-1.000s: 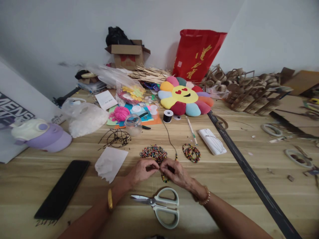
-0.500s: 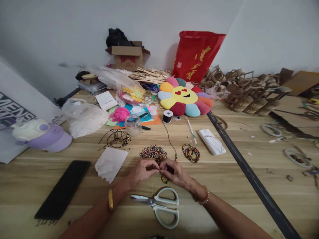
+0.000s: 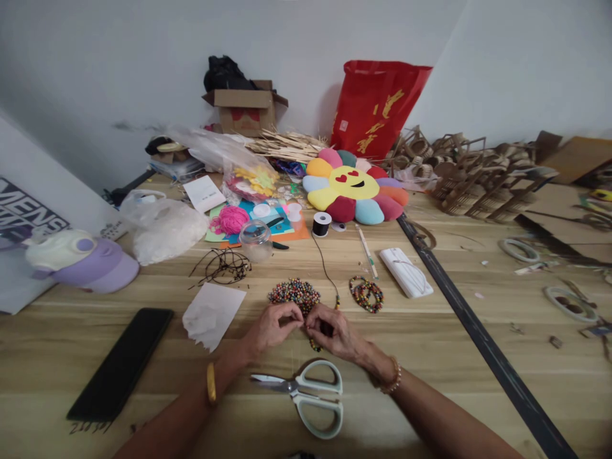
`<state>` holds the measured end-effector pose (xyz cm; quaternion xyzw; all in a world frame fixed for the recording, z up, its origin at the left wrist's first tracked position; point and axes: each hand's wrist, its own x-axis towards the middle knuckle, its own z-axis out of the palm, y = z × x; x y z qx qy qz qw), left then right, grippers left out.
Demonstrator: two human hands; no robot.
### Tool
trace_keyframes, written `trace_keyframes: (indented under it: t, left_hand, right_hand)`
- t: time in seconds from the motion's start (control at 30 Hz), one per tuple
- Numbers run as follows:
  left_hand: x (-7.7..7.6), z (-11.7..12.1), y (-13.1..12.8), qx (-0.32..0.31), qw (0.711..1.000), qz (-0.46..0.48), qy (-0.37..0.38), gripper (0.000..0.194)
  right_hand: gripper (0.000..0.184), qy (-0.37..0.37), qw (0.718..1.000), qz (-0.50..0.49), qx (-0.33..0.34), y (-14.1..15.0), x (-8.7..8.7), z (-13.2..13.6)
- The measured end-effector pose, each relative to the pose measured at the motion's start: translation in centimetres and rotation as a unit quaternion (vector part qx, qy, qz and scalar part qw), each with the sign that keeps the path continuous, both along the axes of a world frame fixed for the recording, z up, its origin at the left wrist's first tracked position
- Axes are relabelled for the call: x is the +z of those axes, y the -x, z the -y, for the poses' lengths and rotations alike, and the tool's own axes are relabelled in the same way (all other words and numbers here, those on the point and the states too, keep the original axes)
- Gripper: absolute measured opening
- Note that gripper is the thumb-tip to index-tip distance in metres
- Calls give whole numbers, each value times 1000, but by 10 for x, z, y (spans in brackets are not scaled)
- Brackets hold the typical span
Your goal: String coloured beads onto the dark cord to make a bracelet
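Note:
My left hand (image 3: 277, 324) is closed in a pinch, thumb against forefinger, at the near edge of a pile of small multicoloured beads (image 3: 294, 293). What it pinches is too small to make out. Fingertip to fingertip with it, my right hand (image 3: 332, 328) pinches a short string of beads (image 3: 314, 345), which hangs below the fingers. A black cord (image 3: 326, 264) runs from a spool (image 3: 322, 224) to a few beads beside my right hand. Finished-looking bead loops (image 3: 366, 294) lie to the right. Scissors (image 3: 310, 389) with pale handles rest just below both hands.
A black phone (image 3: 122, 363) and torn white paper (image 3: 213, 315) lie left. Farther back are tangled black cords (image 3: 222, 264), a clear jar (image 3: 255, 240), pink yarn (image 3: 230, 220) and a flower cushion (image 3: 354, 185). A white power bank (image 3: 406, 273) sits right, beside a dark strip (image 3: 459, 299).
The fingertips of both hands have shifted slightly, with my left fingers a little farther from the right ones. The surrounding objects stay put.

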<state>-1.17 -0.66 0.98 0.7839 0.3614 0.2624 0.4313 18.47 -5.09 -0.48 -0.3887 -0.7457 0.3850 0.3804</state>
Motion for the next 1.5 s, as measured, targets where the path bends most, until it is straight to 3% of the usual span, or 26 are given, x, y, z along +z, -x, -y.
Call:
trace_keyframes:
  t: [0.1,0.27,0.47,0.57,0.67,0.87,1.07,1.33,1.5]
  left_hand:
    - [1,-3,4,16,1000,12,-4,6]
    - [1,-9,10,39,999,31,-21,7]
    - [3,-7,8,17,999,21,-17,7]
    - [7,-4,5,0,999,27,-32,7]
    - [15,-1,3,-4,999,38,-26,7]
    - [26,0,2,14,998,56,3,6]
    - [26,-2,1,13,999,49,-2,6]
    - [26,-7,0,29,997,72,29,6]
    - [21,-10,5,15,998,53,6,10]
  right_hand:
    - [8,-14,1000,5,20,-1,2,1]
    - [26,-32,999,6,43,-1,3,1]
    - [19,-37,999,-3,-26,-1,0,0]
    - [13,-1,999,-11,-41,1,0,0]
    - [18,36,999,-11,-34,4,-1,1]
    - [16,71,997,-13,-37,7,-3,2]
    - [4,90,995,29,13,3,2,-2]
    - [11,73,991,90,67,1,9,-5]
    - [21,126,991,52,19,-5,25,-8]
